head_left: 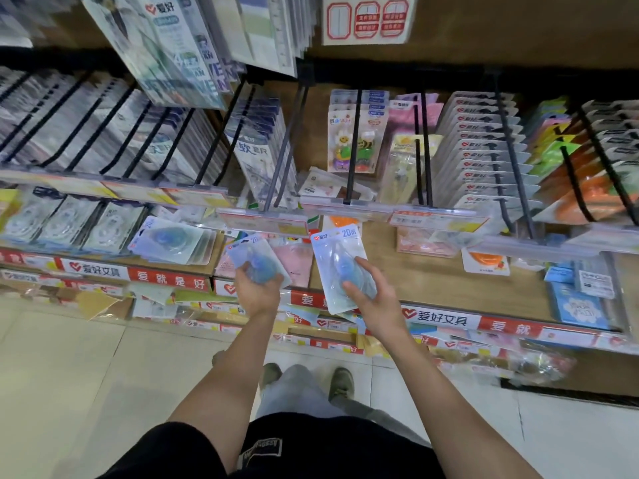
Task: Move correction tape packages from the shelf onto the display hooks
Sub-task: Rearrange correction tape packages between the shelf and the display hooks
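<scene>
Correction tape packages sit in both your hands, held out over the front edge of the shelf (449, 281). Your left hand (257, 288) has its fingers closed around a small stack of blue packages (256, 259), tilted left. Your right hand (371, 295) grips one blue package (340, 257) from below, thumb across its blister, card upright and facing you. Further left on the shelf lies a loose pile of similar packages (173, 240). Beyond, above the price rail (266, 221), black display hooks (283, 146) reach towards you; some carry hanging cards.
</scene>
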